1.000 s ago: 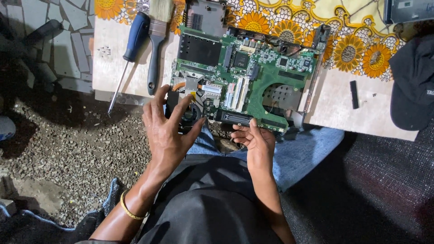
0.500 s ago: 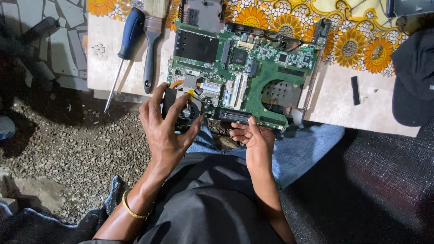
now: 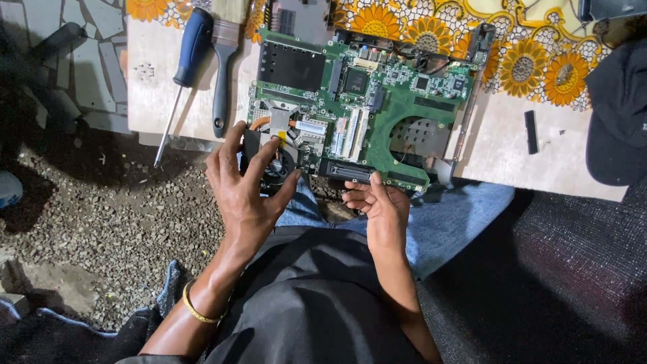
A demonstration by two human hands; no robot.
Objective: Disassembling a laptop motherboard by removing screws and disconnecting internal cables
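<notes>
Left hand [image 3: 246, 192] spread, fingertips gripping the black fan [image 3: 273, 162] at the board's [image 3: 397, 111] near-left corner. Right hand [image 3: 381, 205] loosely curled, touching the board's front edge. Board overhangs counter [image 3: 499, 155]. Screwdriver [image 3: 182, 74] and brush [image 3: 224, 67] left, flowered cloth [image 3: 526, 64] behind. Hands barely moved since earlier.

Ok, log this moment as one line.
left hand: fingers on black cooling fan | right hand: steadying green circuit board near edge | screwdriver: lying on table

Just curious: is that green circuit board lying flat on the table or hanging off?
Flat, but hanging off: the circuit board overhangs the table edge, its near edge steadied by the right hand.
</notes>
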